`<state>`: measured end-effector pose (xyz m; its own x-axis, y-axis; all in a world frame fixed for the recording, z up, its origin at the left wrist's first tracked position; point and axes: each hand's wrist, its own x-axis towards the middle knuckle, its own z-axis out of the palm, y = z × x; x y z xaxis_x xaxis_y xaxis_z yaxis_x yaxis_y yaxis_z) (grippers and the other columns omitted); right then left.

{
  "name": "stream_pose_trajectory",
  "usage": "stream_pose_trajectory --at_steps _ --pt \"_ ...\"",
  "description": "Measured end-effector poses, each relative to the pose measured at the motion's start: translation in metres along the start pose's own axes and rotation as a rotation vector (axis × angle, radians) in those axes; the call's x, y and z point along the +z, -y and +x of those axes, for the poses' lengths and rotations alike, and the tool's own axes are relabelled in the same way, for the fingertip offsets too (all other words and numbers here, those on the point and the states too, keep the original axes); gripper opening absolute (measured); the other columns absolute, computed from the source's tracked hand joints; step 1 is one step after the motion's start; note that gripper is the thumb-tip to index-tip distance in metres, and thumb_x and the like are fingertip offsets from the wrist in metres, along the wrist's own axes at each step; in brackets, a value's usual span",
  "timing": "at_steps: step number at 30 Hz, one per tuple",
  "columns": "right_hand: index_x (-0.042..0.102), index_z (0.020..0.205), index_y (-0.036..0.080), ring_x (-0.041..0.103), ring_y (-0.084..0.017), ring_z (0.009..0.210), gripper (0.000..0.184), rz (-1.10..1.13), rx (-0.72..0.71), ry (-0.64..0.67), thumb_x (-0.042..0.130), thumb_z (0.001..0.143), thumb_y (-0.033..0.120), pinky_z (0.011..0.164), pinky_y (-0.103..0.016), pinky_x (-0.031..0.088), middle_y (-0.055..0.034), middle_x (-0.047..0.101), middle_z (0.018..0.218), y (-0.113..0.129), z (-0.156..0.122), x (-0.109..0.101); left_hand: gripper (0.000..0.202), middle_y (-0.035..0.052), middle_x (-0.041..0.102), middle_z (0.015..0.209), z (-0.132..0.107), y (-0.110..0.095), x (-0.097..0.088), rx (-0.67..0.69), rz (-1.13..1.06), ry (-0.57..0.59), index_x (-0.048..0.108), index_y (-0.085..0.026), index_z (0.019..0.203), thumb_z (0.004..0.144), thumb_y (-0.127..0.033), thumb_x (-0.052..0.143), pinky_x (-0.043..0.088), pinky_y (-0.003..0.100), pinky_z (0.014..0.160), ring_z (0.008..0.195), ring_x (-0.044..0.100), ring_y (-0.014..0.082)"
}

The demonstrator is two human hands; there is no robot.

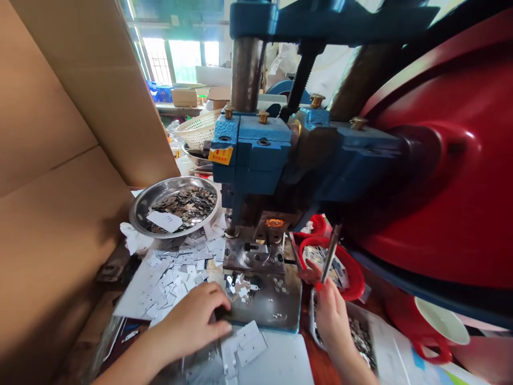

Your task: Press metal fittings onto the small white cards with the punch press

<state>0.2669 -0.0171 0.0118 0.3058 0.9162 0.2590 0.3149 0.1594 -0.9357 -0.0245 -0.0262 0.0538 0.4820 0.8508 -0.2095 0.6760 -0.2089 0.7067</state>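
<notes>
Head view: 1 blue press (260, 168) stands at the far centre, with a large red wheel (433, 203) on its right.
Left hand (196, 318): loosely open, thumb parted from the curled fingers, with nothing visible between them; its fingertips are at the near left edge of the dark steel plate (272, 313).
Right hand (332, 310): right of the plate, closed around the near end of 1 metal rod (330, 255), which slants up and away.
Small bright pieces (241, 289): scattered on the far left part of the plate, just beyond the left hand.
Die block (253, 262): under the press head, at the plate's far edge.
Flat metal blanks (172, 283): heaped on the left, with a few more near, just right of the left wrist.
Steel bowl (141, 213): far left beyond the heap, holding dark metal pieces (194, 202) and 1 white tag (164, 221).
Red basket (356, 283): just beyond the right hand, with flat pieces inside.
Red mug (435, 353): near right.
</notes>
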Motion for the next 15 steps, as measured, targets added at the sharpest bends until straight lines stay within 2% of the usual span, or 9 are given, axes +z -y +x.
stream_pose_trajectory --at_steps 3,5,9,12,13,15 --pt "0.066 0.102 0.019 0.063 -0.027 0.092 0.059 -0.013 -0.008 0.005 0.039 0.082 0.068 0.083 -0.038 0.048 -0.0092 0.069 0.091 -0.009 0.000 -0.001 0.045 0.0031 0.058 0.106 -0.015 0.000 0.010 -0.015 0.063 0.068 0.063 -0.026 0.104 0.062 -0.029 0.076 0.040 0.037 0.087 0.099 0.051 0.0251" --pt "0.064 0.105 0.019 0.063 -0.027 0.091 0.061 -0.016 0.005 0.018 0.038 0.082 0.069 0.081 -0.038 0.049 -0.0091 0.069 0.089 -0.013 0.000 0.000 0.054 0.0038 0.056 0.109 -0.018 0.002 0.017 -0.028 0.091 0.083 0.062 -0.026 0.108 0.058 -0.030 0.079 0.038 0.039 0.089 0.101 0.049 0.0266" --pt "0.059 0.114 0.018 0.062 -0.028 0.094 0.071 0.052 0.073 0.010 0.038 0.078 0.076 0.079 -0.038 0.049 -0.0095 0.068 0.091 -0.020 -0.002 0.004 0.048 0.0036 0.056 0.109 -0.016 0.005 0.026 -0.057 0.129 0.070 0.062 -0.025 0.103 0.058 -0.026 0.079 0.038 0.038 0.087 0.100 0.049 0.0261" --pt "0.056 0.117 0.019 0.063 -0.026 0.087 0.078 0.222 0.138 0.008 0.021 0.080 0.078 0.074 -0.038 0.051 -0.0089 0.067 0.090 -0.023 -0.003 0.007 0.040 0.0025 0.056 0.105 -0.014 0.007 0.030 -0.063 0.124 0.059 0.063 -0.024 0.095 0.058 -0.025 0.079 0.038 0.036 0.085 0.097 0.049 0.0245" --pt "0.056 0.116 0.020 0.064 -0.025 0.085 0.075 0.229 0.165 0.000 0.020 0.082 0.076 0.073 -0.038 0.051 -0.0086 0.067 0.089 -0.024 -0.002 0.008 0.038 0.0020 0.057 0.104 -0.013 0.007 0.031 -0.063 0.115 0.053 0.063 -0.023 0.092 0.058 -0.024 0.079 0.038 0.035 0.084 0.096 0.050 0.0237" --pt "0.061 0.107 0.019 0.063 -0.025 0.083 0.063 0.134 0.209 -0.021 0.035 0.082 0.071 0.073 -0.036 0.050 -0.0083 0.068 0.086 -0.025 0.005 0.015 0.029 0.0008 0.057 0.100 -0.012 0.007 0.031 -0.065 0.085 0.031 0.062 -0.023 0.087 0.061 -0.022 0.076 0.038 0.032 0.082 0.094 0.051 0.0217"
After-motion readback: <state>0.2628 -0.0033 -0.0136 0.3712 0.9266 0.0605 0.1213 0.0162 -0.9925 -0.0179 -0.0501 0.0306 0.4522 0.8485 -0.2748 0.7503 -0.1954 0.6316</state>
